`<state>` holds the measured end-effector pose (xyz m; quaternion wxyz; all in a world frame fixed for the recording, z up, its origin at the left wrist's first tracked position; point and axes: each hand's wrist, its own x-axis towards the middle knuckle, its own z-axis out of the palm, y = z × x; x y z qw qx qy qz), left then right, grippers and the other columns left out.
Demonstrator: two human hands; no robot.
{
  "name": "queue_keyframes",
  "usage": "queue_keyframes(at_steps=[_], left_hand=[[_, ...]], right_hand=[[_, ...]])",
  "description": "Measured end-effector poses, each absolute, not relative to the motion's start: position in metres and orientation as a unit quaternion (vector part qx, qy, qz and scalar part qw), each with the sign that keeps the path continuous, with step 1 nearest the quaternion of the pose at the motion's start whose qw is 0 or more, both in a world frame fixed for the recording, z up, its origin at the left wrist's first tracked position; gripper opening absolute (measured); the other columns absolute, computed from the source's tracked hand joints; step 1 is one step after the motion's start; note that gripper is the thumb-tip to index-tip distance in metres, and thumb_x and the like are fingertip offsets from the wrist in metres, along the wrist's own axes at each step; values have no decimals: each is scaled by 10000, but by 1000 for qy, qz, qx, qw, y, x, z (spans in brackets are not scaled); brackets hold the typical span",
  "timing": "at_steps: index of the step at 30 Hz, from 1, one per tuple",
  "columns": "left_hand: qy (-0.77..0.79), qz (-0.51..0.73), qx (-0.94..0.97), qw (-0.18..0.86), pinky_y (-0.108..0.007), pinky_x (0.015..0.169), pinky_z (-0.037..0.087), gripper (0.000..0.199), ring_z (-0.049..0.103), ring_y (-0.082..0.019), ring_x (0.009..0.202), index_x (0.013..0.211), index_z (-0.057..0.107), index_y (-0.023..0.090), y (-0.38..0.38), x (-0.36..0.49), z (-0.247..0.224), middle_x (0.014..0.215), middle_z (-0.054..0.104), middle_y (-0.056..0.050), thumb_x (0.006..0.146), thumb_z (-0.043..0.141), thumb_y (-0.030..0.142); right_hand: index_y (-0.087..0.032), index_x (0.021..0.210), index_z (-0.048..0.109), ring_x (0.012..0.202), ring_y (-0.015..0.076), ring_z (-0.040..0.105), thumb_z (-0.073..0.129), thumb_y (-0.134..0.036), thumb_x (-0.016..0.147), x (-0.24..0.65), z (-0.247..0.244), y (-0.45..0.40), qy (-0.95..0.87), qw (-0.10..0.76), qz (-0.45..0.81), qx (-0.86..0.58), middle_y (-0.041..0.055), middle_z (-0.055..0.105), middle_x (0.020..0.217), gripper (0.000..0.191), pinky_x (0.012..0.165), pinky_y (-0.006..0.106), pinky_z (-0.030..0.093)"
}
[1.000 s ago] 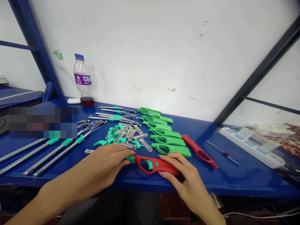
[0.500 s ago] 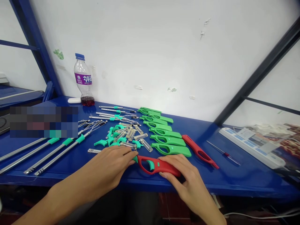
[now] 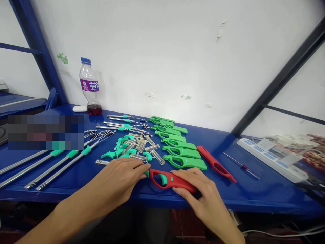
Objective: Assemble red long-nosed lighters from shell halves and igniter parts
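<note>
Left hand [image 3: 128, 174] pinches the green collar [image 3: 147, 173], right hand [image 3: 196, 184] grips the red lighter [image 3: 174, 180] low between them, near the table [image 3: 215, 201]'s front edge; a loose or crooked pinch could let the collar slip out of line.

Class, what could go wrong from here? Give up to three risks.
1. The red handle is held near the blue table's front edge, so it might fall if it slips.
2. The left hand mostly hides the green piece, so a poor fit could go unnoticed.
3. Loose clear tubes nearby might get knocked.
</note>
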<state>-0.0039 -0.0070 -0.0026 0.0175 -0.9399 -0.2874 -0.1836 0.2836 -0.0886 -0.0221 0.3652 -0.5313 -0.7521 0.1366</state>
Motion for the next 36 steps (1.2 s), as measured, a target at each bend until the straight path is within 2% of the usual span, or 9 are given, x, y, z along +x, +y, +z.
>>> queue_keyframes(at_steps=[3, 10, 14, 22, 27, 31, 34, 36], left_hand=[[-282, -186, -941, 16, -400, 865, 558, 338, 759, -278, 1037, 1293, 676, 212, -9, -3, -1, 1171, 785, -87, 1109, 405, 128], [-291, -158, -943, -22, -342, 796, 507, 339, 749, -246, 981, 1301, 674, 288, -7, -8, -3, 1178, 771, -48, 1099, 442, 147], [-300, -134, -943, -52, -341, 773, 500, 327, 753, -251, 967, 1309, 683, 281, -9, -9, 0, 1160, 777, -51, 1122, 430, 192], [-298, -142, -942, -53, -325, 713, 502, 326, 764, -245, 913, 1272, 700, 248, -12, -4, 7, 1107, 785, -71, 1118, 418, 196], [-287, -136, -946, -55, -341, 690, 486, 322, 756, -250, 884, 1173, 704, 239, -16, 0, 8, 1074, 779, -66, 1115, 392, 187], [-289, -139, -944, -77, -342, 709, 479, 325, 751, -238, 895, 1151, 696, 260, -17, 2, 7, 1080, 779, -38, 1129, 377, 203], [-289, -152, -942, -75, -350, 784, 487, 306, 753, -245, 988, 1263, 686, 284, -17, 0, 6, 1165, 786, -27, 1132, 415, 229], [-300, -151, -939, -72, -359, 830, 482, 280, 747, -256, 1040, 1259, 686, 291, -16, -4, 7, 1205, 784, -26, 1138, 435, 268]], right_hand=[[-346, 1366, 757, 1106, 264, 713, 734, -368, 1021, 284, -22, -89, -752, 369, 134, -529, 40, 817, 1205, 347, 968, 414, 626], [-372, 1334, 784, 1051, 257, 727, 767, -379, 996, 286, -21, -88, -748, 373, 138, -531, 38, 824, 1147, 339, 929, 396, 644], [-381, 1335, 784, 1053, 249, 722, 776, -383, 990, 286, -21, -88, -745, 376, 143, -532, 24, 828, 1148, 345, 933, 384, 641], [-364, 1374, 757, 1123, 276, 706, 739, -406, 1015, 285, -21, -89, -746, 365, 147, -537, 46, 813, 1211, 362, 985, 442, 618], [-379, 1435, 706, 1157, 309, 703, 702, -517, 1018, 286, -22, -93, -757, 323, 134, -552, 60, 791, 1239, 439, 1022, 497, 588], [-371, 1307, 769, 1166, 330, 708, 682, -588, 1007, 284, -23, -96, -756, 297, 118, -571, 43, 805, 1200, 379, 1102, 553, 525], [-358, 1234, 778, 1067, 297, 719, 654, -586, 1027, 281, -19, -97, -762, 282, 131, -568, 27, 812, 1122, 332, 1068, 509, 527], [-357, 1218, 776, 1054, 292, 711, 651, -595, 1026, 279, -16, -97, -762, 287, 129, -565, 20, 810, 1109, 330, 1038, 482, 528]])
